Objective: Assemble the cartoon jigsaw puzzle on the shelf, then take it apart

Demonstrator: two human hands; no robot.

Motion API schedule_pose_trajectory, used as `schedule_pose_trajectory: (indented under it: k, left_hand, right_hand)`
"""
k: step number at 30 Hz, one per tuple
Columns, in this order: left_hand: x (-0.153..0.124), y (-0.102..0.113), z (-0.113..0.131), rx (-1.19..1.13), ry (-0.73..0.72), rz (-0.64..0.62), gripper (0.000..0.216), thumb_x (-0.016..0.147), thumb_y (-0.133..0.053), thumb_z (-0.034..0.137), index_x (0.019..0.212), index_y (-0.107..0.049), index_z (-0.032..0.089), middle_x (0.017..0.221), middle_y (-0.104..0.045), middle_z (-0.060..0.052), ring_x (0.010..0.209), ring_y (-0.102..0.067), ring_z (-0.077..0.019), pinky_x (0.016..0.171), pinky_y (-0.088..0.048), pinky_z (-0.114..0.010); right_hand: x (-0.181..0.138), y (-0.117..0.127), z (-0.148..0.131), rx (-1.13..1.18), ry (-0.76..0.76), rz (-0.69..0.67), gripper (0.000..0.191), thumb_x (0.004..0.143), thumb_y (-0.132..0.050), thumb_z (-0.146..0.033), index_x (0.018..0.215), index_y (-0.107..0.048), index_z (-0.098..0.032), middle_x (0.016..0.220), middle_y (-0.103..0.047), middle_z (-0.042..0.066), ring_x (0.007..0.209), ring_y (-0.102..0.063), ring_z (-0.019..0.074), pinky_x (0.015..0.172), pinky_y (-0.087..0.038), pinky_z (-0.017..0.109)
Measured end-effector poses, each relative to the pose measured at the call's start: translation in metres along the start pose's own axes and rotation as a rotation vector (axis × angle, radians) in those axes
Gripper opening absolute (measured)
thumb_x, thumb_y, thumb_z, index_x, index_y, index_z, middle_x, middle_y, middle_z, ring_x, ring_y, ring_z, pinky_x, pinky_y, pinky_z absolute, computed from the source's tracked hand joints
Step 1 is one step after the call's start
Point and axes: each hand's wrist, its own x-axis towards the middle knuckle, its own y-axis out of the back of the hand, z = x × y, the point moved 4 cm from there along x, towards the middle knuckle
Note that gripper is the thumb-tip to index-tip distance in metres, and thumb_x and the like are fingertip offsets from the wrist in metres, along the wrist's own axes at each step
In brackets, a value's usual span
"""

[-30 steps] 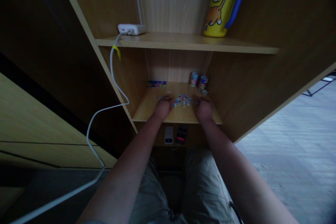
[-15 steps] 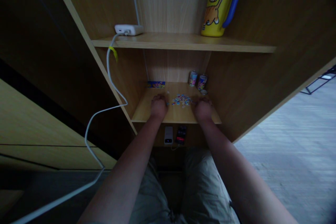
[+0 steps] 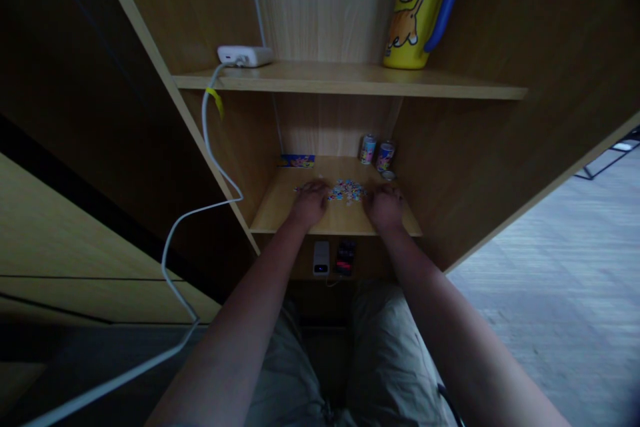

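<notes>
A small heap of colourful puzzle-like pieces [image 3: 346, 189] lies in the middle of the lower wooden shelf [image 3: 277, 212]. My left hand [image 3: 309, 203] rests palm down on the shelf at the heap's left edge, fingers stretched towards the pieces. My right hand [image 3: 385, 205] sits at the heap's right edge with its fingers curled down; what they hold is hidden. Both forearms reach in from below, above my lap.
A flat blue box [image 3: 298, 161] and two small printed cans [image 3: 369, 149] [image 3: 385, 155] stand at the shelf's back. On the upper shelf are a yellow-and-blue jug [image 3: 419, 10] and a white charger [image 3: 243, 55], whose cable [image 3: 210, 147] hangs left. Two small devices [image 3: 321, 257] [image 3: 345, 257] lie below.
My left hand drew back to the left from the heap, then returned to its edge. My right hand shifted slightly left. The view tilted a little.
</notes>
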Motion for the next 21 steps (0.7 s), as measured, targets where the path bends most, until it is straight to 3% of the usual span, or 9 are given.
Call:
schedule_pose_trajectory:
  k: [4, 10, 14, 17, 21]
  left_hand:
    - [0.001, -0.003, 0.002, -0.031, -0.057, -0.034, 0.038, 0.104, -0.058, 0.016, 0.131, -0.081, 0.029, 0.137, -0.08, -0.008, 0.137, -0.065, -0.0315, 0.122, -0.047, -0.053]
    - [0.002, -0.006, -0.001, -0.033, -0.042, -0.025, 0.033, 0.104, -0.058, 0.018, 0.121, -0.084, 0.028, 0.138, -0.079, -0.008, 0.137, -0.064, -0.0311, 0.124, -0.045, -0.053]
    - [0.003, -0.008, -0.003, -0.021, -0.013, -0.031, 0.025, 0.108, -0.065, 0.029, 0.127, -0.08, 0.021, 0.138, -0.077, -0.012, 0.137, -0.065, -0.0312, 0.124, -0.045, -0.057]
    - [0.003, -0.008, -0.003, -0.011, -0.009, -0.043, 0.032, 0.109, -0.07, 0.041, 0.131, -0.077, 0.019, 0.14, -0.075, -0.012, 0.139, -0.065, -0.0319, 0.124, -0.046, -0.059]
    - [0.003, -0.008, -0.002, -0.004, -0.016, -0.049, 0.03, 0.11, -0.069, 0.039, 0.132, -0.077, 0.02, 0.143, -0.074, -0.012, 0.14, -0.064, -0.0311, 0.126, -0.044, -0.058]
  right_hand:
    - [0.002, -0.002, 0.0, -0.005, 0.002, 0.005, 0.041, 0.108, -0.073, -0.047, 0.138, -0.071, -0.019, 0.146, -0.07, 0.012, 0.132, -0.068, 0.0308, 0.113, -0.058, 0.057]
    - [0.002, -0.003, 0.0, -0.009, 0.009, 0.023, 0.042, 0.108, -0.072, -0.049, 0.138, -0.071, -0.019, 0.144, -0.07, 0.012, 0.131, -0.069, 0.0306, 0.112, -0.059, 0.056]
    - [0.006, -0.004, -0.001, -0.01, 0.022, 0.026, 0.042, 0.108, -0.072, -0.05, 0.137, -0.071, -0.019, 0.144, -0.07, 0.012, 0.131, -0.069, 0.0305, 0.111, -0.059, 0.056]
    - [0.01, -0.006, -0.002, -0.013, 0.038, 0.019, 0.041, 0.108, -0.073, -0.048, 0.137, -0.071, -0.02, 0.143, -0.071, 0.012, 0.127, -0.07, 0.0294, 0.109, -0.061, 0.054]
    - [0.011, -0.007, -0.003, -0.026, 0.048, 0.021, 0.039, 0.108, -0.073, -0.046, 0.138, -0.071, -0.02, 0.143, -0.07, 0.012, 0.126, -0.071, 0.0285, 0.108, -0.062, 0.053]
